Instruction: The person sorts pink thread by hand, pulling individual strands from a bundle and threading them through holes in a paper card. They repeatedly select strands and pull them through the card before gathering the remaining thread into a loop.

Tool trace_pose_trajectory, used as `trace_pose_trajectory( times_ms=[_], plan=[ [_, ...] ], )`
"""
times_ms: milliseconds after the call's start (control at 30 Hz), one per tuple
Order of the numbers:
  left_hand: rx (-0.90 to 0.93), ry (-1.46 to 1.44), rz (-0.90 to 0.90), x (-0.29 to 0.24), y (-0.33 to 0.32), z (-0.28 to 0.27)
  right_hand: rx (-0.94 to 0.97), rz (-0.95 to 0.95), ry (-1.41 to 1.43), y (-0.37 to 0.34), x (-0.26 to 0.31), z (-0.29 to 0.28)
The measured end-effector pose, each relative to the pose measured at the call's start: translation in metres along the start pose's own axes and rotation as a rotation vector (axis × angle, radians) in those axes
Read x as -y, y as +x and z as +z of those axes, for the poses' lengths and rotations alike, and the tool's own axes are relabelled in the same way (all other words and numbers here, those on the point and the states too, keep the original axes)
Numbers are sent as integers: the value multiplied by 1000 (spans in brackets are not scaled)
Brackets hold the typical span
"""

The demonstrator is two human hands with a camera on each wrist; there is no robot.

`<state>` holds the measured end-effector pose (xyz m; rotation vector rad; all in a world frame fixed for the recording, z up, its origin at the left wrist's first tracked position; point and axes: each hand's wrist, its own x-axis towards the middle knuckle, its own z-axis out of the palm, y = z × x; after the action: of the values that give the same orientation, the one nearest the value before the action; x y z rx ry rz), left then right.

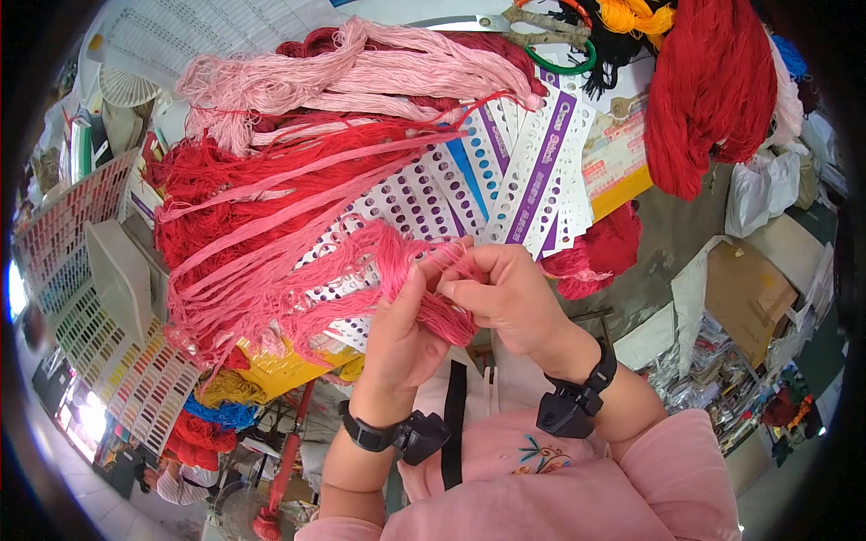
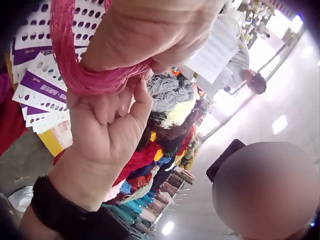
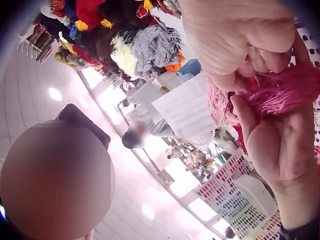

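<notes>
My left hand (image 1: 403, 335) grips a skein of pink embroidery thread (image 1: 394, 261), which loops over the fingers and hangs on both sides. Close beside it, my right hand (image 1: 516, 302) pinches strands at the skein's right end with curled thumb and fingers. In the left wrist view the pink skein (image 2: 90, 82) arcs around the left hand (image 2: 150, 35), with the right hand's fingers tucked against its underside. The right wrist view has the skein (image 3: 285, 90) bunched between both hands. More pink thread (image 1: 262, 302) lies spread to the left over punched cards.
White punched cards with purple bands (image 1: 541, 176) fan out on the table. Red thread (image 1: 216, 189) and pale pink hanks (image 1: 307, 77) are heaped behind. Scissors (image 1: 469, 24) lie at the back. A dark red hank (image 1: 713, 90) hangs at right; a color chart (image 1: 117, 361) stands at left.
</notes>
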<state>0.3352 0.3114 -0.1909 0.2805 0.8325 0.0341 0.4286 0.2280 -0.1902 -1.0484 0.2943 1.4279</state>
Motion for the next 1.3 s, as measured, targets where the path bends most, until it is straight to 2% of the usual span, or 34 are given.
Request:
trace_pose_trajectory(
  times_ms=[33, 100, 200, 300, 500, 633, 700, 800, 933, 1000, 1033, 1100, 1133, 1200, 1233, 1267, 1300],
  plan=[
    [18, -28, -12, 0, 0, 0, 0, 0, 2, 0, 0, 0],
    [36, -55, -26, 0, 0, 0, -43, -40, -213, -1, -1, 2],
    [54, -59, -25, -1, 0, 2, -26, -47, -255, 1, -6, 1],
    [60, -61, -63, -1, 0, 4, -42, -52, -238, 3, -10, -1],
    [70, -104, -25, 3, 1, 3, -48, -5, -84, -2, 0, -1],
    [61, -90, -36, 3, 1, 3, -55, -6, -99, -1, -2, -4],
    [62, -84, -45, 4, 1, 3, -43, -62, -326, 1, -8, -8],
    [38, -30, -63, 4, 1, 2, -22, -63, -347, 1, -9, -10],
    [22, -100, -23, 2, 1, 9, -20, -30, -226, -3, 0, -7],
    [-4, -157, -7, 2, 1, 10, -56, -87, -117, -3, -2, -8],
    [-52, -18, 55, 3, -1, 6, -58, -93, -125, -2, -4, -10],
    [-162, 234, 202, 12, -4, -2, -81, -295, -210, -2, -8, -12],
    [-158, 230, 203, 14, -4, -4, -82, -296, -215, -5, -5, -12],
    [-138, 232, 269, 14, -4, -5, 25, -128, -26, -12, 3, -13],
    [-194, 130, 216, 10, -5, 1, 22, -131, -32, -15, 7, -18],
    [-188, 126, 216, 5, -4, 2, 170, 20, 147, -19, 11, -24],
    [-13, 49, 177, -2, -4, 1, 317, 173, 325, -22, 16, -30]
  ],
)
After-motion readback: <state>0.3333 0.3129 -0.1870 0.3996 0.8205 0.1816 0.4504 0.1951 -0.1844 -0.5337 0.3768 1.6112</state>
